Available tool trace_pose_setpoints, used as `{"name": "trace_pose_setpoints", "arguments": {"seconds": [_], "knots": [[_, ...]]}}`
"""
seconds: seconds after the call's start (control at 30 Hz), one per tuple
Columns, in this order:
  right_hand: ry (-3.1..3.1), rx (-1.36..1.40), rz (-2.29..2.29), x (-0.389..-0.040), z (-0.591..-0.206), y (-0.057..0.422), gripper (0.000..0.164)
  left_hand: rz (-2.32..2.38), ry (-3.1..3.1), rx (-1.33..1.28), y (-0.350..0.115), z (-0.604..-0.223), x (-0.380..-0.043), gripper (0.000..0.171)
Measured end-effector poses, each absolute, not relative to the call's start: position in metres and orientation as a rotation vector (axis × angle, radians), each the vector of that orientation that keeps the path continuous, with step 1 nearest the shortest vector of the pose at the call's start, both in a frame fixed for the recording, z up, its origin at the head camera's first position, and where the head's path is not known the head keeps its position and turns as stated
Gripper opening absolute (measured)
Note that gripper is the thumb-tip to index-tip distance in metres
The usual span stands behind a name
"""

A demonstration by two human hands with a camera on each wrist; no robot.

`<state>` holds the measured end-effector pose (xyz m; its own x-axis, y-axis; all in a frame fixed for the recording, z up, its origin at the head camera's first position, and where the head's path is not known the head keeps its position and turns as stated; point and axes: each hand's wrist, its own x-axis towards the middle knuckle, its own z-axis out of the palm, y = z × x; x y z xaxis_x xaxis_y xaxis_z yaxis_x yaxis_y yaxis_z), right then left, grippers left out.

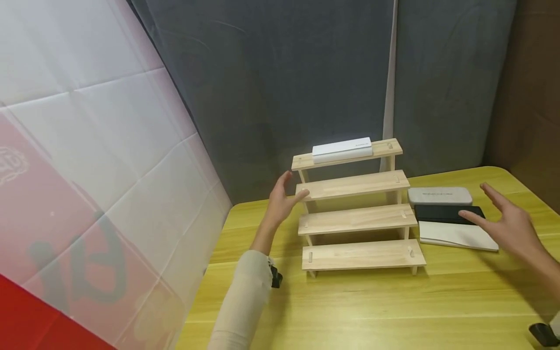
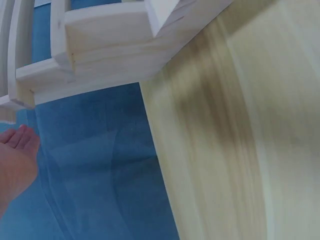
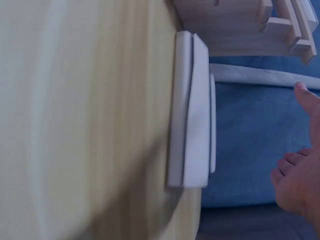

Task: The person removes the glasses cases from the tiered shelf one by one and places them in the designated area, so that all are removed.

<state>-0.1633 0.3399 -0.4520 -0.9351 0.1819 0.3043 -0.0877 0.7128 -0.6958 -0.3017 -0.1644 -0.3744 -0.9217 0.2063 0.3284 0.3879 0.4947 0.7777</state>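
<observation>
A pale wooden stepped stand (image 1: 356,221) with several tiers stands on the table. A white flap-top case (image 1: 342,151) lies on its top tier. My left hand (image 1: 281,201) is at the stand's left end, fingers straight and thumb overlapping the second tier from the top. In the left wrist view the same hand (image 2: 20,160) shows nothing in its palm. My right hand (image 1: 514,228) hovers, spread and holding nothing, by three cases right of the stand: a light grey one (image 1: 439,196), a black one (image 1: 446,214) and a white one (image 1: 457,236) nearest me.
The yellow wood-grain table (image 1: 363,311) ends at a dark grey curtain (image 1: 271,87) behind the stand. A white and pink printed sheet (image 1: 131,131) hangs along the left side. Brown cloth (image 1: 531,107) hangs at the right.
</observation>
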Motion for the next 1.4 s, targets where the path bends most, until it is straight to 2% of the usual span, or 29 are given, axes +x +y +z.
{"name": "trace_pose_setpoints", "arguments": {"seconds": [0.5, 0.63, 0.87, 1.4], "knots": [[-2.495, 0.139, 1.224, -0.196, -0.41, 0.298, 0.095, -1.325, -2.579, -0.48, -0.162, -0.341, -0.318, 0.1], [-2.507, 0.197, 1.237, -0.204, -0.398, 0.285, 0.1, -1.297, -2.618, -0.439, -0.161, -0.334, -0.321, 0.103], [-2.571, 0.316, 1.194, -0.222, -0.378, 0.265, 0.108, -1.271, -2.687, -0.365, -0.154, -0.329, -0.327, 0.106], [-2.56, 0.417, 1.23, -0.248, -0.344, 0.229, 0.11, -1.287, -2.687, -0.328, -0.14, -0.328, -0.337, 0.105]]}}
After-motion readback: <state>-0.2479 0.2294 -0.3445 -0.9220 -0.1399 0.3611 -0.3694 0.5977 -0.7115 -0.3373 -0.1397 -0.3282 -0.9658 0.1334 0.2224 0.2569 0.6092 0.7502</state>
